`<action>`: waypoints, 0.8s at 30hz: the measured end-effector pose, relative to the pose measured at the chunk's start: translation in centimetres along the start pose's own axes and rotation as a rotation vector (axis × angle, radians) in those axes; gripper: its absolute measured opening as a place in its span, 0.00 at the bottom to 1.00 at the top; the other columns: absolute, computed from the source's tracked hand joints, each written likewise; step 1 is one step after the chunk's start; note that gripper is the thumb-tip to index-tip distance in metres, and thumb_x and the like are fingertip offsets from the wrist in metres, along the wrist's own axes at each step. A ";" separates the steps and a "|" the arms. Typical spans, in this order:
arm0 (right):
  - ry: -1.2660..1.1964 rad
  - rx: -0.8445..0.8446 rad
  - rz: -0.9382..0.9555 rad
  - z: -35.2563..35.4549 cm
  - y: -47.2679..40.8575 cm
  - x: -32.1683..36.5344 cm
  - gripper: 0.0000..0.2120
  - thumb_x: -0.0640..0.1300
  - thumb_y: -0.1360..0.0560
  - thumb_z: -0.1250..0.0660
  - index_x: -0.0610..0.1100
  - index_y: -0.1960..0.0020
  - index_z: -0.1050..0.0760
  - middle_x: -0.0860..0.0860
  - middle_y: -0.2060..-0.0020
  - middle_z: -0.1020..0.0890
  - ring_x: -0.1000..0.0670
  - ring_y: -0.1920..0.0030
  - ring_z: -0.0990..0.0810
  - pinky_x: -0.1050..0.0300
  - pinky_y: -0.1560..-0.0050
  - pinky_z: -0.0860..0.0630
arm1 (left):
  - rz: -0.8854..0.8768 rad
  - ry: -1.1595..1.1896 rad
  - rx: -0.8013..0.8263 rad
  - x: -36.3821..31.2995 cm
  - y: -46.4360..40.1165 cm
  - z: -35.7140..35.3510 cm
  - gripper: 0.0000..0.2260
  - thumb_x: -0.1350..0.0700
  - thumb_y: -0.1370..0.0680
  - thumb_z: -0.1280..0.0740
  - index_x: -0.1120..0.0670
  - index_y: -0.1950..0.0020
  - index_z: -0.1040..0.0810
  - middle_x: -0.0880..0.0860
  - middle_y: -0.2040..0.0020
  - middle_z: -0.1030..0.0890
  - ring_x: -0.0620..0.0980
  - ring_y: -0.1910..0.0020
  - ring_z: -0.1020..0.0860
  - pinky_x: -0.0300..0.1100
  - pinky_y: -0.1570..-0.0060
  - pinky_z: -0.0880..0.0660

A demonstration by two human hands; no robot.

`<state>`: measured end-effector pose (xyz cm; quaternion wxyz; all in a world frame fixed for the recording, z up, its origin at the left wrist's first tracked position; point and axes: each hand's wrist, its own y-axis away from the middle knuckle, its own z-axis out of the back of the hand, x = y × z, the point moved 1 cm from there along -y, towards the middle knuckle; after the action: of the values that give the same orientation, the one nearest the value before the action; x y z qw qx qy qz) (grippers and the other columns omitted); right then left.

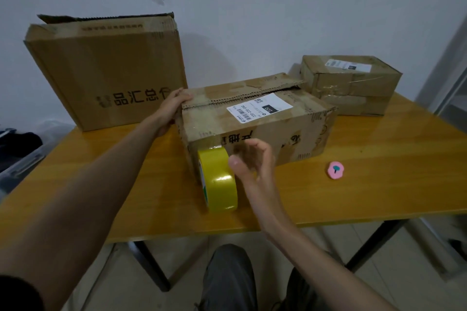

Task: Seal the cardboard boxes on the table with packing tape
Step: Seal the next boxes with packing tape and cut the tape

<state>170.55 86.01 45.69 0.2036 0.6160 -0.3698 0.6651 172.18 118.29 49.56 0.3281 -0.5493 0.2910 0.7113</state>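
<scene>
Head view looks down on a glossy orange-yellow wooden desk (379, 184) where a worn, oblong brown cardboard box with a white shipping label (257, 124) lies in the middle. Its top flaps meet along a torn, zigzag corrugated seam that is slightly lifted at the far end and not yet taped. The left hand (171, 108) rests on the box's near-left top corner, fingers (183, 93) curled over the edge and holding it steady. The right hand (252, 164) hovers just beside a fat roll of glossy yellow packing tape (218, 179) that stands on edge, touching the box's front face; this hand grasps nothing, its fingers loose and partly blurred.

The roll is round and slick, so a glancing touch could send it rolling toward the desk's near edge, which is close. The ragged, springy flaps may gape again if the left hand lifts before tape bridges them, and tape may grip poorly on the scuffed, fibrous card.

A large upright cardboard box with printed black characters (108, 70) stands at the back left, top open. A smaller box already wrapped in shiny clear tape (351, 83) sits at the back right. A small round pink object (335, 169) lies well apart on the right.
</scene>
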 end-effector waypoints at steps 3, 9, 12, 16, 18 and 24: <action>0.070 0.172 -0.038 -0.3 1.2 -0.7 0.43 0.77 0.43 0.26 0.71 0.32 0.37 0.58 0.28 0.32 0.55 0.28 0.30 0.46 0.30 0.27 | 0.004 0.196 0.004 1.1 -0.3 -0.6 0.34 0.44 0.30 0.28 0.56 0.27 0.32 0.62 0.32 0.23 0.61 0.38 0.21 0.59 0.38 0.23; 0.295 0.308 -0.013 -0.5 1.4 -2.2 0.54 0.57 0.39 0.15 0.74 0.27 0.47 0.69 0.21 0.58 0.57 0.19 0.51 0.39 0.22 0.38 | 0.055 0.353 -0.039 1.4 0.5 -1.9 0.21 0.52 0.20 0.37 0.59 0.30 0.26 0.59 0.38 0.18 0.58 0.44 0.18 0.47 0.51 0.18; 0.309 0.284 0.037 -0.7 1.5 -2.7 0.54 0.51 0.36 0.16 0.64 0.22 0.47 0.64 0.20 0.58 0.64 0.21 0.55 0.40 0.21 0.41 | 0.088 0.283 -0.025 1.1 0.9 -1.6 0.20 0.49 0.19 0.39 0.56 0.31 0.23 0.57 0.41 0.16 0.59 0.40 0.18 0.52 0.43 0.20; 0.246 0.231 0.099 0.0 1.4 -3.0 0.48 0.57 0.37 0.19 0.70 0.26 0.43 0.64 0.19 0.54 0.61 0.20 0.51 0.41 0.22 0.39 | 0.115 0.224 -0.043 1.0 1.1 -1.1 0.18 0.47 0.20 0.39 0.54 0.36 0.21 0.58 0.42 0.16 0.61 0.38 0.20 0.59 0.34 0.26; 0.163 0.225 0.096 0.9 1.4 -2.5 0.44 0.57 0.37 0.20 0.77 0.30 0.41 0.60 0.19 0.47 0.59 0.20 0.44 0.48 0.24 0.34 | 0.126 0.192 -0.058 0.8 1.5 -1.3 0.18 0.46 0.20 0.39 0.53 0.36 0.21 0.58 0.42 0.16 0.62 0.38 0.21 0.58 0.39 0.24; -0.152 0.077 0.071 4.4 -1.2 1.4 0.37 0.53 0.35 0.22 0.48 0.29 0.28 0.47 0.39 0.17 0.46 0.38 0.18 0.45 0.39 0.20 | 0.137 0.126 -0.095 0.2 3.4 -1.9 0.22 0.40 0.23 0.37 0.47 0.30 0.26 0.54 0.36 0.21 0.60 0.39 0.23 0.63 0.52 0.21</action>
<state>174.16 83.23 47.16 0.1273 0.6585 -0.3802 0.6368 170.62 114.77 49.14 0.2333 -0.5867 0.3136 0.7092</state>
